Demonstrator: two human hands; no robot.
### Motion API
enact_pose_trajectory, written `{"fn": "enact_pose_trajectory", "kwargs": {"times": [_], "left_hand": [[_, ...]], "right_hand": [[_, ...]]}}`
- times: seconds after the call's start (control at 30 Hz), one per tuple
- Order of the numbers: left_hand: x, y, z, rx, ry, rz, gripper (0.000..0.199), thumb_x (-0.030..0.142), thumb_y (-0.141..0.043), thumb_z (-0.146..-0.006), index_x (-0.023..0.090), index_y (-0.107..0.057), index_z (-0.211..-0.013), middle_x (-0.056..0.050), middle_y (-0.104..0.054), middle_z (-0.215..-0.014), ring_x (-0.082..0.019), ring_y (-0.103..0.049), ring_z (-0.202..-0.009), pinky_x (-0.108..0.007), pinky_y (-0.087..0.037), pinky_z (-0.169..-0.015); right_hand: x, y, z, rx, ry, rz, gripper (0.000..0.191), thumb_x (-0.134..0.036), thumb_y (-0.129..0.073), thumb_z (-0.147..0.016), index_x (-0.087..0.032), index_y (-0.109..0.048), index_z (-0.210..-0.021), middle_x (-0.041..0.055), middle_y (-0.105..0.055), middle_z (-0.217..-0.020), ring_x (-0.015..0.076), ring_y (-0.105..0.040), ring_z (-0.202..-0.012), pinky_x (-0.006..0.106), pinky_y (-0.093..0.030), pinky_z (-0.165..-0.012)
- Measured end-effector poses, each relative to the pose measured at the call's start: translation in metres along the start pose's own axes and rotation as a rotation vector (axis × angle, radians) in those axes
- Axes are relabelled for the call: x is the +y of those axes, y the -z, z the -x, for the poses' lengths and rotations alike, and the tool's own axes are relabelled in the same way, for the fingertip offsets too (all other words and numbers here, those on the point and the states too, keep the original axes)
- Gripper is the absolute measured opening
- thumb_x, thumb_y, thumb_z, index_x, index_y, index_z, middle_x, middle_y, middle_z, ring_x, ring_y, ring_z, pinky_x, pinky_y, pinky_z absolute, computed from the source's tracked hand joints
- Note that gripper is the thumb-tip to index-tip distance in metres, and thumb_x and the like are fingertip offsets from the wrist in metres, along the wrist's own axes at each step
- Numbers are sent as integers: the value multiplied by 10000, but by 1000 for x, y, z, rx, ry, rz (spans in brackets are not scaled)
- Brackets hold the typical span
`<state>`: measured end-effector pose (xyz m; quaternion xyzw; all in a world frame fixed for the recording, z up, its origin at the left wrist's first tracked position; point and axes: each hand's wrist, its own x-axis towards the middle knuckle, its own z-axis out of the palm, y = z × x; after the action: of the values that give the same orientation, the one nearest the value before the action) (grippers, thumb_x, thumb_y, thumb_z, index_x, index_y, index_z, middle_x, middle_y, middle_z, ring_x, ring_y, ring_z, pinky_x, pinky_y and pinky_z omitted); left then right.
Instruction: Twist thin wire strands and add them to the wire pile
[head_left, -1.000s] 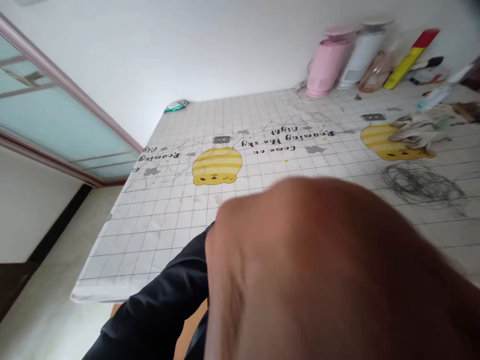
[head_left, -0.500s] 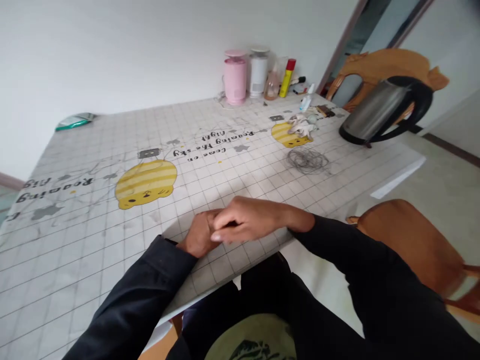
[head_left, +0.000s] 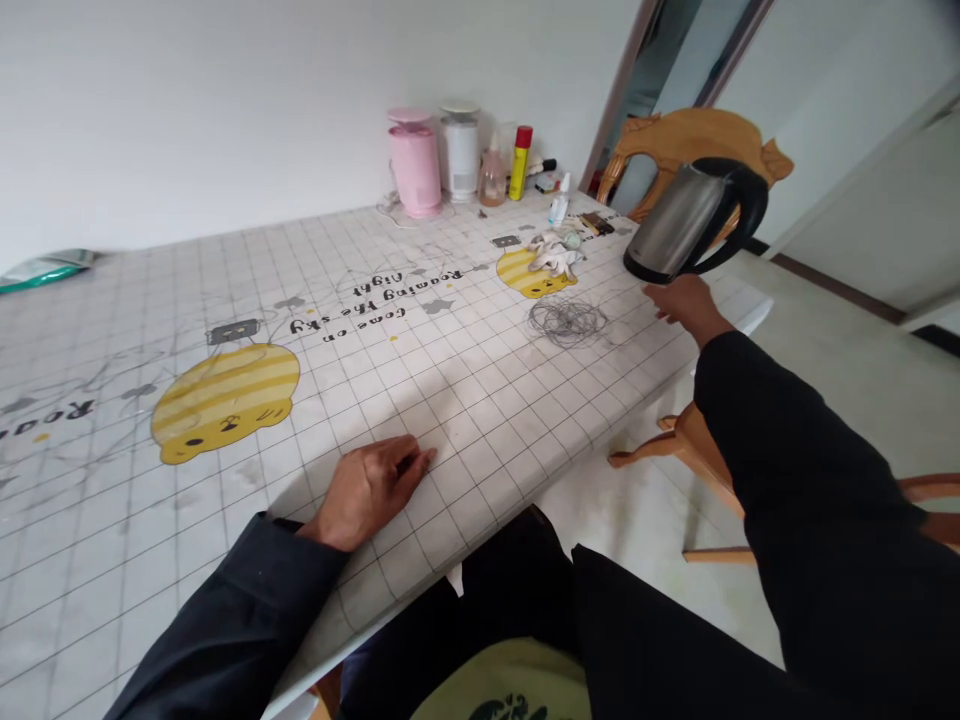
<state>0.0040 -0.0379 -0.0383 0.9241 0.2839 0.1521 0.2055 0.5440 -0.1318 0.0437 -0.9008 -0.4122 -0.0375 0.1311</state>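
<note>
My left hand [head_left: 371, 488] rests on the grid-patterned tablecloth [head_left: 480, 410] near the front edge. Its fingers are loosely curled in, with nothing seen in them. At the right end of the table, my right hand [head_left: 688, 303] is stretched out just below a steel electric kettle [head_left: 664, 222] with a black handle and base. The hand overlaps the kettle's base in view, and I cannot tell whether it touches it. Its fingers are small and partly hidden. A loose tangle of thin dark wire [head_left: 568, 321] lies to the left of that hand.
A crumpled whitish cloth or glove [head_left: 555, 256] lies behind the wire. Along the wall stand a pink device [head_left: 415, 170], a white device [head_left: 460, 155], a spray bottle [head_left: 492, 180] and a yellow can [head_left: 519, 165]. A green packet [head_left: 49, 270] lies far left. Wooden chairs [head_left: 705, 455] flank the right side.
My hands have come apart from each other. The right hand has gone out to the right, to the kettle's base, while the left stays on the table. The view has turned to the right.
</note>
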Motion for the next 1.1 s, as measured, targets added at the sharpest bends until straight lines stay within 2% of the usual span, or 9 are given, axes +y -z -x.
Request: {"fn": "enact_pose_trajectory", "kwargs": {"times": [0.1,0.2,0.3,0.37,0.5,0.67,0.83,0.97,1.1], "left_hand": [[0,0,0,3,-1,-3,447,417,-539,-1103,214,-429,-720,22,-526,-650,-122,-388,-567,-290,-283,-599],[0,0,0,0,-5,-6,440,411,-544,-1102,214,-441,-722,19,-531,-653,-123,-396,-567,-290,-286,-597],[1,0,1,5,-5,-15,438,408,-546,-1099,214,-436,-722,18,-538,-654,-121,-395,-562,-290,-286,-593],[0,0,1,5,-2,-19,438,404,-545,-1098,213,-430,-721,19,-540,-654,-119,-392,-560,-290,-286,-590],[1,1,0,-10,4,-9,443,418,-534,-1104,213,-432,-726,20,-541,-661,-120,-402,-571,-286,-294,-597],[3,2,0,-25,6,14,446,434,-519,-1106,215,-435,-727,18,-537,-665,-122,-405,-574,-289,-291,-599],[2,1,1,-10,14,24,435,431,-533,-1097,216,-438,-732,17,-550,-673,-124,-417,-573,-293,-291,-608],[2,1,0,-12,-3,28,432,433,-516,-1100,218,-434,-734,16,-541,-669,-128,-415,-574,-298,-281,-608],[2,2,0,-9,-16,28,422,426,-513,-1102,220,-439,-741,17,-537,-672,-131,-415,-577,-300,-282,-608]], "right_hand": [[1,-6,-1,50,-105,-29,457,-276,-562,-1125,118,-772,-1029,364,-764,-980,180,-649,-763,380,-441,-760],[-11,-13,4,82,-29,-71,343,-252,-589,-1116,19,-778,-1206,299,-788,-1130,185,-673,-874,364,-446,-825],[-34,-24,9,-2,110,-129,254,-352,-711,-1062,-125,-813,-1010,155,-812,-975,184,-670,-830,329,-455,-781],[-53,-32,8,-35,192,-149,296,-429,-755,-1019,-188,-776,-849,95,-799,-915,197,-657,-823,328,-447,-758],[-77,-43,-1,-128,335,-180,218,-313,-786,-924,-197,-731,-747,41,-756,-810,194,-637,-781,316,-423,-719],[-68,-36,-13,-124,188,-318,164,-266,-778,-916,-176,-771,-779,41,-685,-660,190,-624,-669,330,-445,-658],[-61,-27,-11,-202,45,-524,181,-303,-804,-970,-128,-814,-926,88,-739,-782,139,-615,-578,307,-470,-571],[-63,-18,1,-289,95,-616,204,-229,-829,-955,-108,-824,-1119,85,-754,-856,153,-697,-660,303,-536,-631],[-60,-6,14,-403,213,-598,358,-65,-790,-921,-103,-789,-1277,112,-799,-1107,135,-739,-764,304,-569,-741]]}}
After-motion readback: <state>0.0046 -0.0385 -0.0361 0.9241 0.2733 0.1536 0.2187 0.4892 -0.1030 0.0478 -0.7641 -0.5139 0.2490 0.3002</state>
